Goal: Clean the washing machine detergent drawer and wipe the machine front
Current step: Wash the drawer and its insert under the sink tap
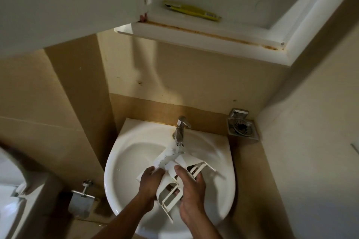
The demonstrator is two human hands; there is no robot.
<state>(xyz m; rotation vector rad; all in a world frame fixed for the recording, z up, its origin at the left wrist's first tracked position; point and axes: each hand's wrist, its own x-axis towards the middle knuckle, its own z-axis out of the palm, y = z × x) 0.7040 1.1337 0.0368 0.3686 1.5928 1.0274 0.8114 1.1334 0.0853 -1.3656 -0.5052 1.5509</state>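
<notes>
While water runs from the tap (pixel 179 129) onto its far end, the white plastic detergent drawer (pixel 175 175) sits tilted over the sink (pixel 120 170), held between both hands. The left hand (pixel 150 179) has its fingers closed on the drawer's left edge; the right hand (pixel 191 184) wraps the right side, thumb pressed on top. It looks light and stiff, but wet plastic is probably slippery, and the thin open ribs could crack. Solid outer walls seem the safest place to hold, not the ribs.
</notes>
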